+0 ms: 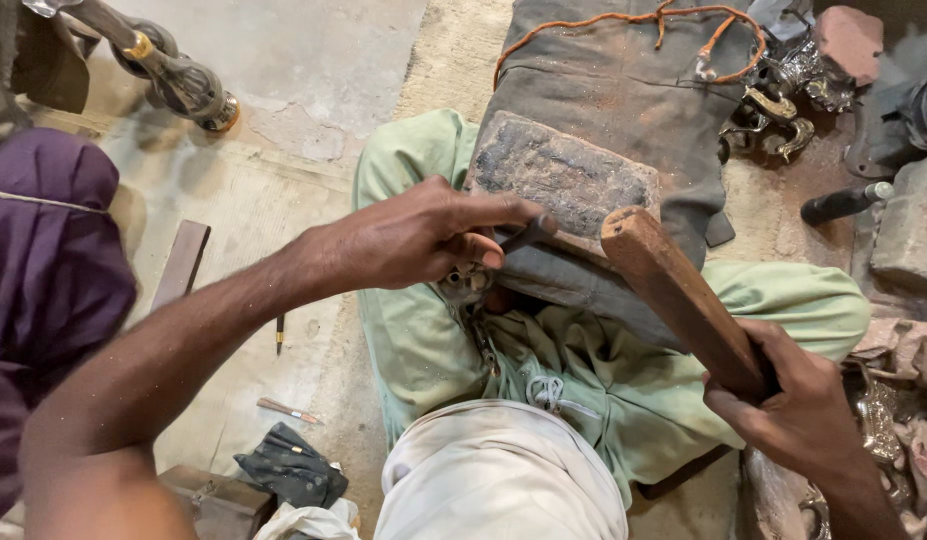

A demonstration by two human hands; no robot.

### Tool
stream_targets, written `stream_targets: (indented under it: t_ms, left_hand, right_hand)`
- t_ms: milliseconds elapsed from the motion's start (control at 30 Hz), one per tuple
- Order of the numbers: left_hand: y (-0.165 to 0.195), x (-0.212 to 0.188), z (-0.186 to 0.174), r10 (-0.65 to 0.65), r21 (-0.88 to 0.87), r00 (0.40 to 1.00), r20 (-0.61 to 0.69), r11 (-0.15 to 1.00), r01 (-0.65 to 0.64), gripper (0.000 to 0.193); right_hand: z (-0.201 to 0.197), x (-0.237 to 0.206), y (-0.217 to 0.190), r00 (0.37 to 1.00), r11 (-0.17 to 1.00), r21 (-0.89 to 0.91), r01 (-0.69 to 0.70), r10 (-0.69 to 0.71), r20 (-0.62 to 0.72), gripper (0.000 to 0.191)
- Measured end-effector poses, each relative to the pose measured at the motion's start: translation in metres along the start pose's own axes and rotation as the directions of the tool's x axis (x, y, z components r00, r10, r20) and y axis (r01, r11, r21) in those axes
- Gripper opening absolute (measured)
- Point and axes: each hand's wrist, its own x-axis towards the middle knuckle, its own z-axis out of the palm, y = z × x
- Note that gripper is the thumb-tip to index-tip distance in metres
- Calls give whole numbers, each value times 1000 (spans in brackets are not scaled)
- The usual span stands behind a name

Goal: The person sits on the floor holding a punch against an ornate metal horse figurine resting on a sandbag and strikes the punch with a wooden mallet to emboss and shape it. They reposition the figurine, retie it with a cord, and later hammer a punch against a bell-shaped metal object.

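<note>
The small metal workpiece (468, 283) sat on the person's lap, at the near lower-left edge of the dark stone block (564, 178), and I noted it lay directly under the fingers of the left hand (414, 238); most of it was hidden by them, so I could not tell its long axis or which way it pointed. That hand was clenched around a dark punch (529, 233), whose exposed end stuck out to the right and slightly up, its long axis running roughly left to right across the block's front edge. The right hand (794, 400) was closed tight on the lower end of a wooden mallet (679, 295). I logged the mallet's axis as diagonal, from lower right up to upper left, with its blunt head just beside the punch's end but apart from it. The left hand was plainly the nearer to the workpiece. Pale green trousers (624, 385) lay beneath.
</note>
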Motion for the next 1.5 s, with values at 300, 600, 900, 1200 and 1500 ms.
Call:
stream_targets:
  t_ms: [300, 600, 900, 1200, 1500]
  left_hand:
    - [-2, 3, -3, 103, 45, 995, 10, 994, -104, 49]
    - [-8, 2, 7, 156, 25, 987, -28, 988, -155, 48]
    - [-3, -23, 33, -11, 42, 934, -356, 999, 28, 60]
    - [6, -47, 73, -102, -172, 655, -748, 984, -44, 46]
    - [0, -44, 95, -158, -192, 573, -804, 981, 1, 38]
  right_hand:
    - [1, 11, 5, 997, 996, -46, 75, -75, -13, 66]
    - [-9, 29, 27, 993, 989, -107, 106, -100, 62, 59]
    - [-50, 62, -37, 987, 873, -462, 155, -122, 102, 65]
    - [-77, 79, -88, 918, 806, -443, 392, -377, 127, 62]
    - [-70, 72, -91, 936, 813, -468, 348, -329, 125, 62]
